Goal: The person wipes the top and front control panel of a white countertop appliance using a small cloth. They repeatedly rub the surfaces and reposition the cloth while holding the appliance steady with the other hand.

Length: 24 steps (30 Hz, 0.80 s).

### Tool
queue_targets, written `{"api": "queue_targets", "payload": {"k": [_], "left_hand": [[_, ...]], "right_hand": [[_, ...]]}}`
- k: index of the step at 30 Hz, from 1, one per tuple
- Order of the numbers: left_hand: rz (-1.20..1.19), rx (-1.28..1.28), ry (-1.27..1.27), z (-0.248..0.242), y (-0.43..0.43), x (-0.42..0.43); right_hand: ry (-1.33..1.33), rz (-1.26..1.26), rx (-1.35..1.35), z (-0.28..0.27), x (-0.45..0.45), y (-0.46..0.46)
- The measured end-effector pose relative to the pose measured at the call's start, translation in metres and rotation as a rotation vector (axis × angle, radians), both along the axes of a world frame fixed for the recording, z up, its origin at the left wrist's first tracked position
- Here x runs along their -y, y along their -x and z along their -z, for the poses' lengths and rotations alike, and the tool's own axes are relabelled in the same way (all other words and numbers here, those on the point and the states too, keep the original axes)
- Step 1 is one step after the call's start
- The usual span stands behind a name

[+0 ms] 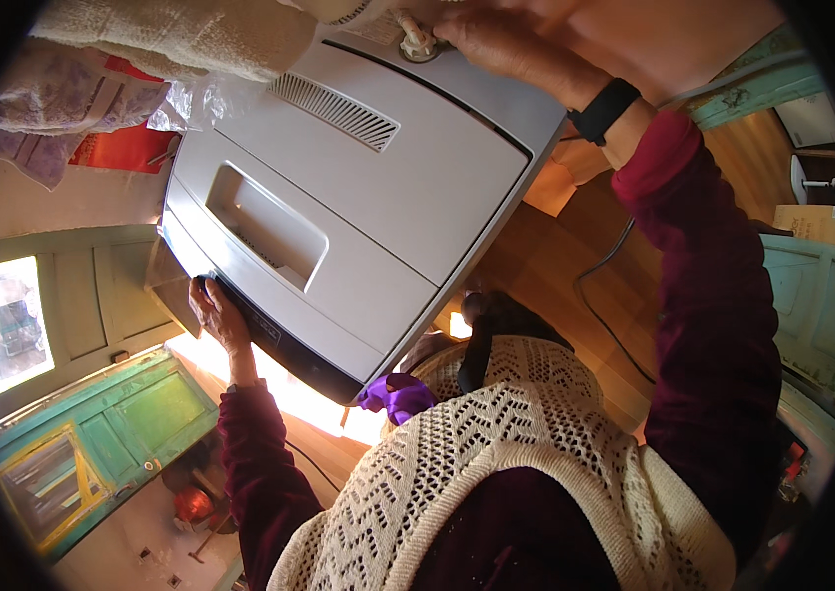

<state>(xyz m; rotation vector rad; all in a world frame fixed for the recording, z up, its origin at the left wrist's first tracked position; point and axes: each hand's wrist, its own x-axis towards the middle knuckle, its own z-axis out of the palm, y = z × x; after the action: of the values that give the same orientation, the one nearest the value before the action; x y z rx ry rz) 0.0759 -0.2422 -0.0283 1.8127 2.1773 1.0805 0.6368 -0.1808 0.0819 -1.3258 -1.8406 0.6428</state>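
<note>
A light grey top-loading washing machine [388, 192] stands before me with its lid down. The lid has a recessed handle [269, 225] and a slatted vent [336, 111]. My left hand [221, 318] grips the machine's front edge at the far end of the dark control panel [292, 343]; its fingertips are partly hidden. At the back, my right hand [487, 44] is beside the white inlet hose fitting [419, 48]. Its fingertips are close to the fitting, but I cannot tell whether they touch it.
Towels [173, 33] and clear plastic wrap [195, 100] hang over the machine's back left corner. A purple cloth [399, 397] is by its near front corner. A dark cable [602, 273] runs over the wooden floor [558, 251]. A green door [107, 443] is at left.
</note>
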Motion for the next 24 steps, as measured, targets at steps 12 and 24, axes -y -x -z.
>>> {"api": "queue_targets", "payload": {"k": [12, 24], "left_hand": [[0.027, -0.027, -0.075, 0.004, -0.005, 0.003], [0.042, -0.035, -0.083, 0.001, -0.008, 0.002]], "right_hand": [[0.081, 0.149, 0.297, 0.053, -0.070, -0.037], [-0.119, 0.179, 0.750, 0.065, -0.043, -0.055]]}}
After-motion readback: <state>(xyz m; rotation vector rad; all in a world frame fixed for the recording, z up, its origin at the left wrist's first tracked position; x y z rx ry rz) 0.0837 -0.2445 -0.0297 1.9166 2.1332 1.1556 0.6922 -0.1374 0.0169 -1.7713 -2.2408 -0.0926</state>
